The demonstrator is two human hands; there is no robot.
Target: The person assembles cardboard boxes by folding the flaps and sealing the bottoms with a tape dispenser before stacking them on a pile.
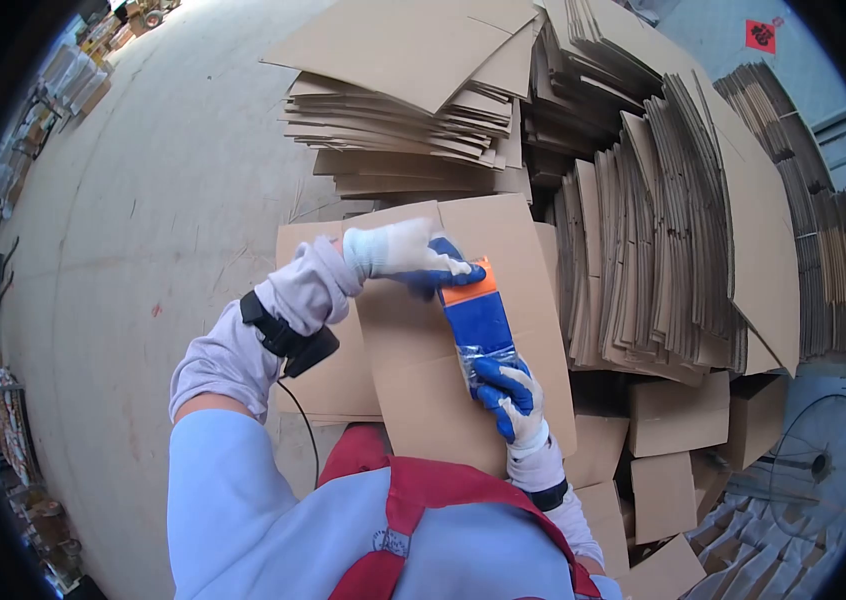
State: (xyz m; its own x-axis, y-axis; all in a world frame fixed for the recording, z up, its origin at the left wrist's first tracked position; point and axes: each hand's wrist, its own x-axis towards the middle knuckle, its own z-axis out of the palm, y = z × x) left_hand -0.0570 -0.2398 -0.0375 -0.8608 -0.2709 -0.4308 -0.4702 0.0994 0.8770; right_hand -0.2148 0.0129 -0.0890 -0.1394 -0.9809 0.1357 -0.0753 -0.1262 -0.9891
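In mid-frame, the closed right hand (511, 398) grips a blue-and-orange packet (479, 322) while the partly open left hand (421, 254) contacts its orange end.

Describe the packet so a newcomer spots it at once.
Beside the upright cardboard stack is a flattened carton. Over it, the left hand and right hand hold a blue packet. Its orange band sets it apart from the brown carton and the blue-and-white gloves.

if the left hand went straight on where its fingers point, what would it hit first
The left hand would most likely meet the orange band of the blue packet first; its fingertips lie right at it. Past that, perhaps the standing cardboard sheets, though depth is unclear.
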